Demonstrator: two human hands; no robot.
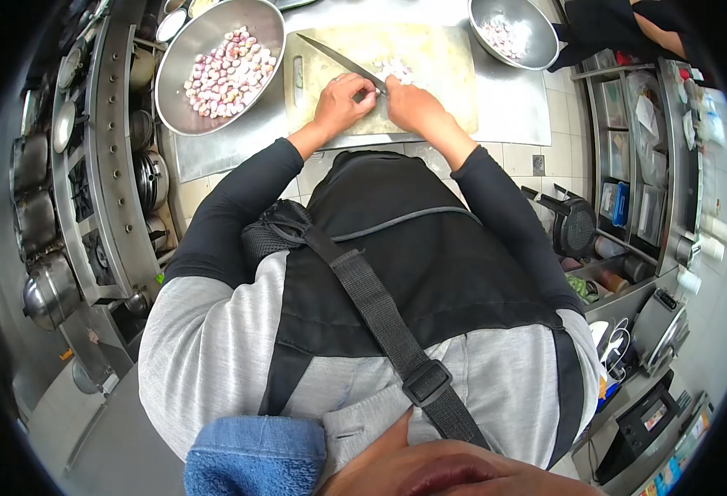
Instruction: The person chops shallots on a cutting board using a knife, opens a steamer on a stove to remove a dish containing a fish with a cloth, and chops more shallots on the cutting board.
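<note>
My right hand (410, 106) is wrapped round the handle of a knife (338, 59), whose blade points to the upper left over a worn cutting board (438, 62). Beside it, at the board's left part, my left hand (346, 101) has its fingers curled together near the blade's edge; whatever they hold is too small to name. Chopped pale pieces (395, 69) lie on the board just beyond my right hand. A large steel bowl (169, 91) to the left holds many peeled shallots (231, 73).
A smaller steel bowl (533, 56) with cut shallot pieces stands at the right of the metal table (512, 107). Another person's arm (659, 26) shows at the top right. Shelves with pans (152, 178) line the left, and racks with containers (615, 157) the right.
</note>
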